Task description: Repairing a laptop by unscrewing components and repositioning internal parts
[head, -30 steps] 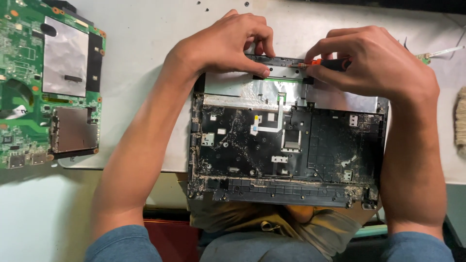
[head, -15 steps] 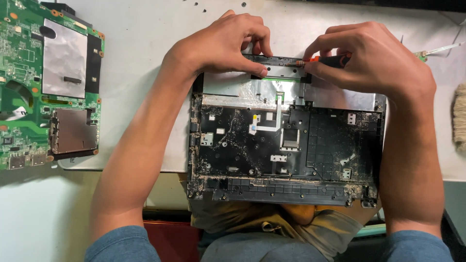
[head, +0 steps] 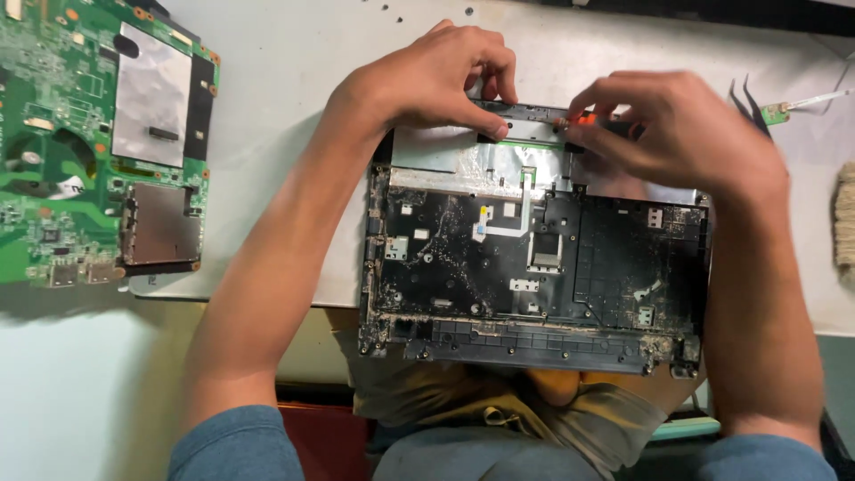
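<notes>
Left hand (head: 427,80): you pinch the strip (head: 525,120) at the far edge of the case (head: 534,276).
Right hand (head: 686,134): closed on a screwdriver (head: 592,126), tip at the strip.
Risk: I think the tip can slip and scratch the foil (head: 472,165).

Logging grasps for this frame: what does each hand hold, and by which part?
Left hand pinches the narrow dark strip at the laptop shell's far edge, by its left end. Right hand grips an orange-and-black tool, apparently by its handle; tip hidden.
</notes>
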